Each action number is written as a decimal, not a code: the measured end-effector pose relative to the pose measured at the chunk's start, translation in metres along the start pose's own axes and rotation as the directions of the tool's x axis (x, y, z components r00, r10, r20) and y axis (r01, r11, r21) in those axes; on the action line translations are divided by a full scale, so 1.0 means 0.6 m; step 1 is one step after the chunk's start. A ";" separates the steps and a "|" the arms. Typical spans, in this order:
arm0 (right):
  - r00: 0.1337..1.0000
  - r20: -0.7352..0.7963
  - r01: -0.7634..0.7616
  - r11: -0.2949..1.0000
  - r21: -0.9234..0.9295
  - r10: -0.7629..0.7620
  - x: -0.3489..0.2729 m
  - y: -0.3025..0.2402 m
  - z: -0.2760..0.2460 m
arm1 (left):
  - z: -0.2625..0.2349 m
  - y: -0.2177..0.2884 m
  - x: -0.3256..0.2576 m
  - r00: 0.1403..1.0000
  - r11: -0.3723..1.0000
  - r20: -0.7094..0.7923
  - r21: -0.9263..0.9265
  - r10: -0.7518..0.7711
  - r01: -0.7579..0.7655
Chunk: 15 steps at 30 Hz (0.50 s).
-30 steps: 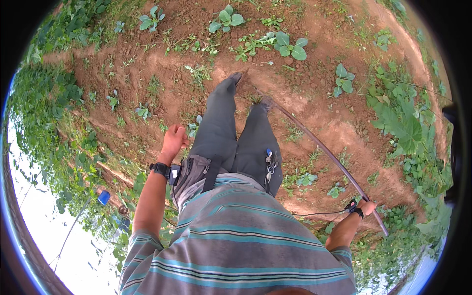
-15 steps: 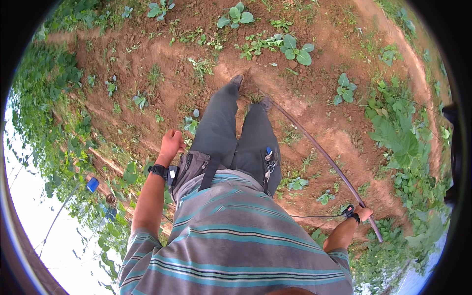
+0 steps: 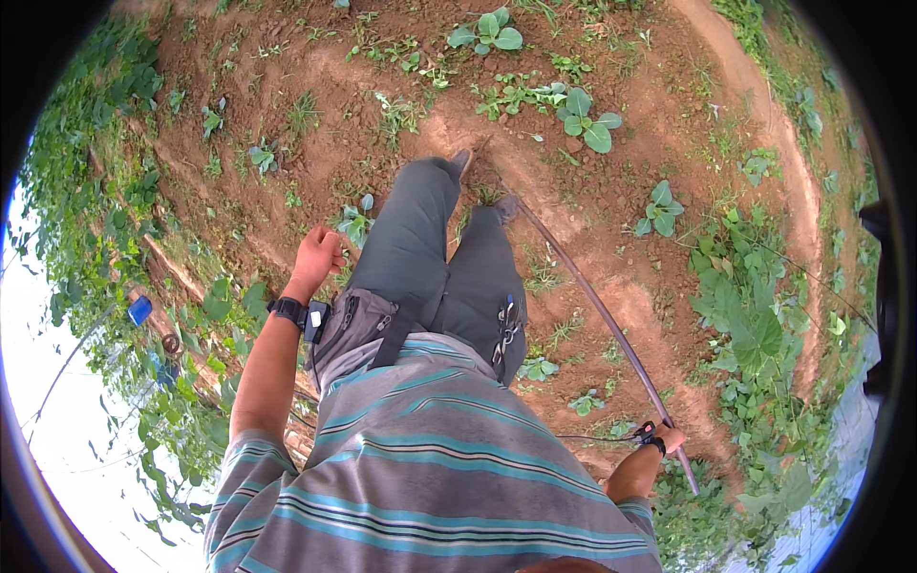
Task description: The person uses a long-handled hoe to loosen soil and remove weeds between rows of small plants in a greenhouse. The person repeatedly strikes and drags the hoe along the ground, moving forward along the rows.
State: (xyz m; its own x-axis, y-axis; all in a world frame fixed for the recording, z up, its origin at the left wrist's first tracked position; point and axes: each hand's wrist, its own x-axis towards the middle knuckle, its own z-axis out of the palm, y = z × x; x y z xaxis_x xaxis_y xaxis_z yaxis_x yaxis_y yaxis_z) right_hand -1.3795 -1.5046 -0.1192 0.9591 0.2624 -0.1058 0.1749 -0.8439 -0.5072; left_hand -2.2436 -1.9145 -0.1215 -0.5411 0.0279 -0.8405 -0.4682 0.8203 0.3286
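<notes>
My right hand (image 3: 671,438) is closed round the upper part of a long, dark, slender pole (image 3: 602,310), at lower right. The pole slants down to the soil beside my right shoe (image 3: 506,207); whatever is at its lower end is hard to make out near my feet. My left hand (image 3: 320,258) hangs beside my left thigh with its fingers curled in, and nothing shows in it. A small leafy plant (image 3: 355,225) grows on the ground just beyond that hand. Both wrists carry dark bands with small devices.
Young broad-leaved plants (image 3: 590,121) and small weeds dot the reddish-brown soil. Dense green vines (image 3: 91,181) line the left side, and a large-leaved creeper (image 3: 750,310) spreads at right. A grey waist bag (image 3: 358,325) sits at my left hip; keys (image 3: 506,339) hang at the right.
The view has turned slightly, so the ground plants sit differently in it. My right hand and the pole's upper end appear further left and lower; my left hand appears a little higher and further left.
</notes>
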 end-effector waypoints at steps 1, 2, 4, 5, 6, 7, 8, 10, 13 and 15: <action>1.000 0.027 0.014 0.999 -0.049 -0.013 0.020 0.008 -0.002 | -0.003 -0.005 0.002 1.000 0.999 -0.004 -0.043 -0.013 0.013; 0.999 0.047 0.025 0.995 -0.094 -0.021 0.040 0.014 -0.001 | -0.005 -0.009 0.007 1.000 1.000 -0.008 -0.019 -0.018 0.018; 0.994 0.101 0.067 0.983 -0.173 -0.050 0.078 0.024 -0.001 | -0.001 -0.016 0.016 0.998 0.998 -0.022 -0.017 -0.059 0.058; 0.993 0.113 0.051 0.988 -0.147 -0.034 0.091 0.023 -0.002 | 0.004 -0.018 0.021 0.999 0.999 -0.010 -0.027 -0.038 0.038; 0.979 0.181 0.136 0.954 -0.268 -0.089 0.100 0.020 -0.006 | 0.010 -0.018 0.026 1.000 0.999 0.000 -0.042 -0.030 0.030; 0.967 0.231 0.186 0.925 -0.331 -0.112 0.103 0.010 0.000 | 0.016 -0.017 0.030 0.998 0.995 -0.001 -0.076 -0.063 0.063; 0.947 0.279 0.277 0.841 -0.465 -0.157 0.101 0.002 -0.002 | 0.023 -0.014 0.034 1.000 0.998 0.002 -0.059 -0.015 0.015; 0.965 0.215 0.227 0.885 -0.406 -0.149 0.088 -0.030 -0.008 | 0.037 -0.013 0.030 0.999 0.995 0.015 -0.088 -0.046 0.047; 0.965 0.214 0.204 0.943 -0.264 -0.150 0.042 -0.070 0.017 | 0.042 -0.012 0.017 1.000 0.991 0.017 -0.133 0.002 0.000; 0.890 0.354 0.454 0.600 -0.658 -0.287 0.009 -0.100 0.033 | 0.036 -0.013 0.007 1.000 0.986 0.030 -0.164 0.000 0.005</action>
State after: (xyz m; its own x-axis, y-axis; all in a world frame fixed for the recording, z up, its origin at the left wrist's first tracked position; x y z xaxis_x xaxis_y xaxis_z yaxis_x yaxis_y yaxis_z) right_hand -1.3893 -1.4430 -0.1063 0.7253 0.6410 -0.2512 0.6873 -0.6953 0.2102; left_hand -2.2271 -1.9087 -0.1367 -0.5197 0.0447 -0.8532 -0.5791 0.7157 0.3903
